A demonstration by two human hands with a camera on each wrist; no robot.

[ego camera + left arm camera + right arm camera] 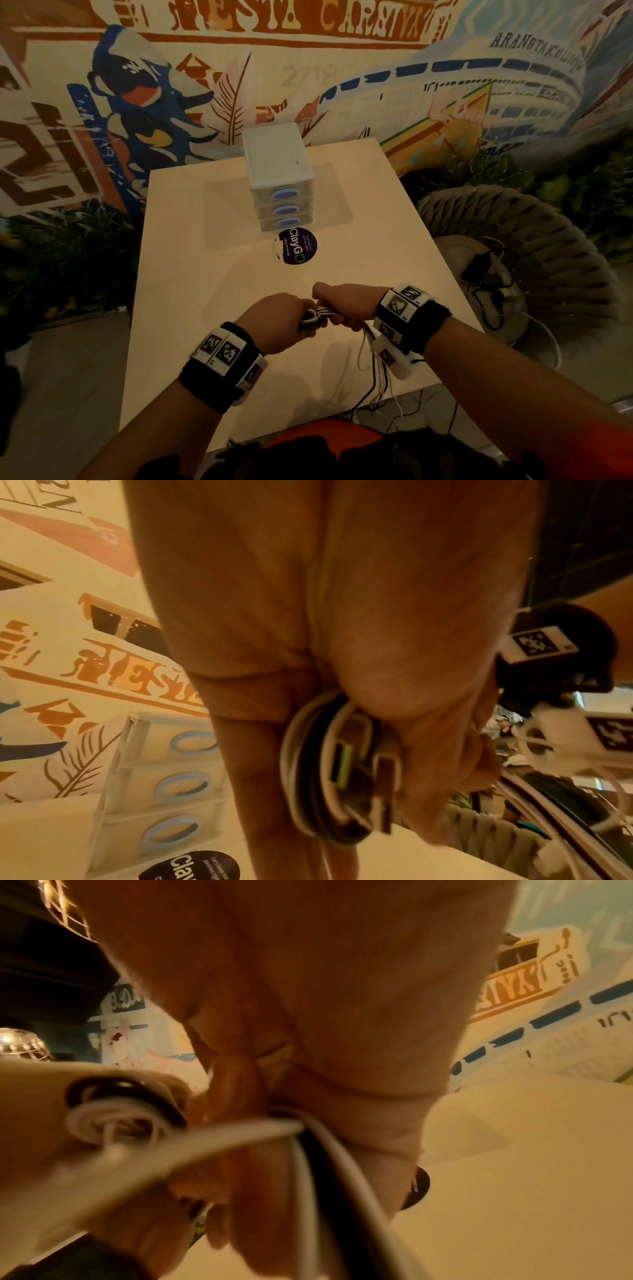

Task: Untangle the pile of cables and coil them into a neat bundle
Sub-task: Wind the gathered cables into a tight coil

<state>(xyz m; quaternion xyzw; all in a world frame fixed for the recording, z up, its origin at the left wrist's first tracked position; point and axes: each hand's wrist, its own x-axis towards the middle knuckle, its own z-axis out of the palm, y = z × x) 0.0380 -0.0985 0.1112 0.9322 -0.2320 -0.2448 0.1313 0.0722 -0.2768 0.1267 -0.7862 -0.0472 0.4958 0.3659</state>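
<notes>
Above the near half of the table, my left hand (287, 318) grips a small coil of white and black cables (313, 317). The left wrist view shows that coil (325, 772) packed in my fist with several plug ends among the loops. My right hand (346, 303) is fisted just to the right, gripping the run of cables that leaves the coil. The loose cable tails (376, 373) hang from it past the table's front edge. In the right wrist view, white and black strands (318, 1172) pass through my curled fingers toward the coil (120, 1115).
A small white drawer unit (279, 171) with blue handles stands at the table's far middle, a dark round sticker (297, 246) in front of it. The pale table (212, 274) sits against a mural wall. A woven chair (513, 240) holding more cables and a charger stands to the right.
</notes>
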